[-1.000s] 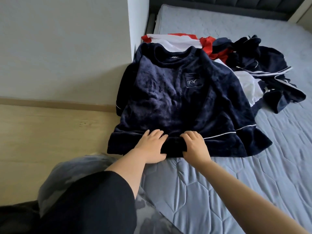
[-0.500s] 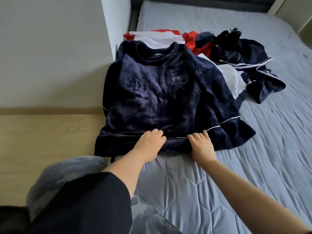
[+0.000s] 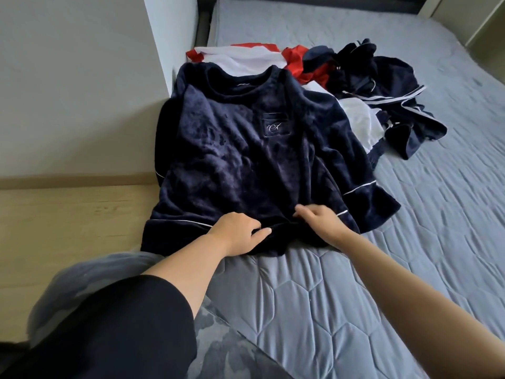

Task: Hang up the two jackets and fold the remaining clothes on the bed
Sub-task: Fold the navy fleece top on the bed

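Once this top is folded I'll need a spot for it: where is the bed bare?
Bare mattress lies between the navy top and the near edge, and along the right, beyond the dark striped garment. Also bare toward the headboard. Crowded: the red and white clothes behind the top.

The velvet top (image 3: 246, 149) is deep navy, with thin white piping across its hem and cuffs and a small white embroidered emblem on the chest pocket. Behind it lies a red and white garment (image 3: 251, 57). The crumpled clothes (image 3: 382, 86) to the right are navy with white stripes, and a plain white piece (image 3: 358, 119) lies beside them. The bed (image 3: 355, 296) cover is grey-blue, quilted in a hexagon pattern. The sleeve (image 3: 114, 329) is black. The wall (image 3: 68, 77) is pale grey; the floor (image 3: 68, 214) is light wood.
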